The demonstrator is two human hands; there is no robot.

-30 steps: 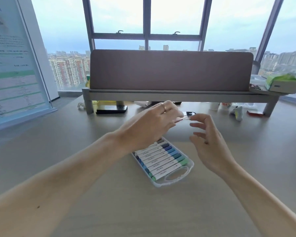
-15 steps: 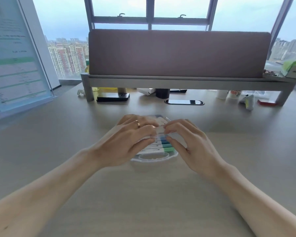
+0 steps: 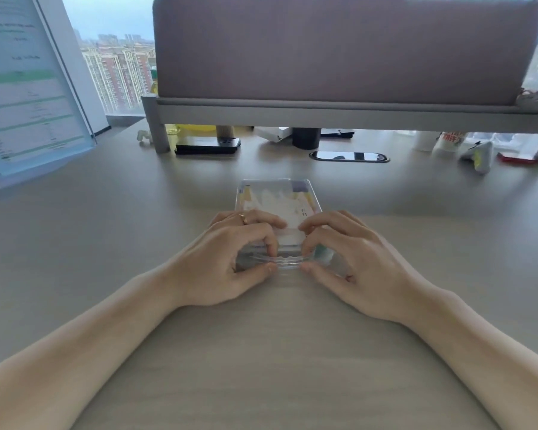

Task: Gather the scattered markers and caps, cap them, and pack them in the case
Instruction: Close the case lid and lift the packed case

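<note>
Fingers (image 3: 263, 240) of the left hand (image 3: 227, 262) and of the right hand (image 3: 357, 262) are curled down on the lid. The thumbs are tucked against the near edge by the handle (image 3: 288, 262), so both hands are pinching the front of the case (image 3: 277, 197) closed.

A second ago the lid was up and a row of blue and green markers was showing; half a second ago the hands were coming down over them. Now it's shut, so I'd say packing is basically done, maybe just a latch snap left.

The case is clear plastic with a pale printed insert under the lid, and I can't really make out the markers through it. It lies flat on the desk (image 3: 261, 352), with an oval cable port (image 3: 348, 156) right behind it and a black phone (image 3: 207, 146) behind it to the left.
</note>
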